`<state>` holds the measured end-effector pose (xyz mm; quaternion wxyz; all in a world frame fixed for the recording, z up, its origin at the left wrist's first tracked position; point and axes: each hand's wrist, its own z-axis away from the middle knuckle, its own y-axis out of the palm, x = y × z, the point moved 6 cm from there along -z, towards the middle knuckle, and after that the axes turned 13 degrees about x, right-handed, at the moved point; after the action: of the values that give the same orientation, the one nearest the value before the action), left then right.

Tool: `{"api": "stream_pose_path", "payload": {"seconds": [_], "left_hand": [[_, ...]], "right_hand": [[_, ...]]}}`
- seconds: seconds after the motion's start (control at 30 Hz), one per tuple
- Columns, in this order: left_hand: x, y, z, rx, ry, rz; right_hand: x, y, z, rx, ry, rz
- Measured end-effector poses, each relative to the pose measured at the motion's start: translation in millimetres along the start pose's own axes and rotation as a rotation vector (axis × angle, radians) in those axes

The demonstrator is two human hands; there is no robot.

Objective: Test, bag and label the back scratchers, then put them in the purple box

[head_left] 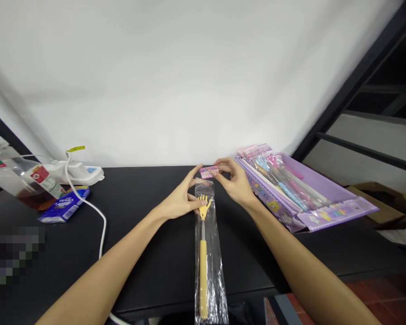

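Note:
A yellow back scratcher point(203, 266) with a small hand-shaped head lies inside a clear plastic sleeve point(218, 271), which reaches past the table's front edge. My left hand point(181, 198) pinches the sleeve at the scratcher's head, its forefinger stretched up towards a small pink printed card point(209, 172). Between thumb and fingers, my right hand point(235, 180) grips the right end of that card. The card sits just above the sleeve's top end; whether part of it is tucked inside I cannot tell.
To the right, an open purple box point(325, 180) holds several wrapped back scratchers. At the left are a bottle of brown liquid point(30, 180), a blue tissue pack point(66, 205), a white power strip point(93, 174) and its cable point(103, 225). A white wall point(196, 81) rises behind the black table point(149, 262).

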<state>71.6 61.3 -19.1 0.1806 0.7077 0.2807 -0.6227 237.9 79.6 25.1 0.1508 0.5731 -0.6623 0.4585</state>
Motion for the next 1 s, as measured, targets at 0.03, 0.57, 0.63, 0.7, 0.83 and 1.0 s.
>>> {"api": "stream_pose_path", "payload": {"seconds": [0.03,0.57,0.63,0.7,0.83,1.0], "left_hand": [[0.2,0.3,0.1,0.002,0.004,-0.005],[-1.4,6.6,-0.8,0.033,0.000,0.015],[-0.8,7.9,-0.9,0.047,-0.002,0.014],[-1.0,8.6,-0.9,0.056,0.008,0.015],[-1.2,6.8,-1.1,0.038,0.020,0.019],[0.7,4.9,-1.8,0.021,0.024,0.031]], "right_hand": [[-2.2,0.0,-0.3,0.015,0.007,-0.027],[-17.3,8.8,-2.1,0.098,0.163,-0.369],[-17.6,12.1,-1.9,0.116,0.189,-0.411],[-17.3,14.6,-1.5,0.113,0.214,-0.441],[-16.4,15.2,-0.9,0.088,0.238,-0.417],[-14.0,13.8,-1.7,0.109,0.163,-0.215]]}}
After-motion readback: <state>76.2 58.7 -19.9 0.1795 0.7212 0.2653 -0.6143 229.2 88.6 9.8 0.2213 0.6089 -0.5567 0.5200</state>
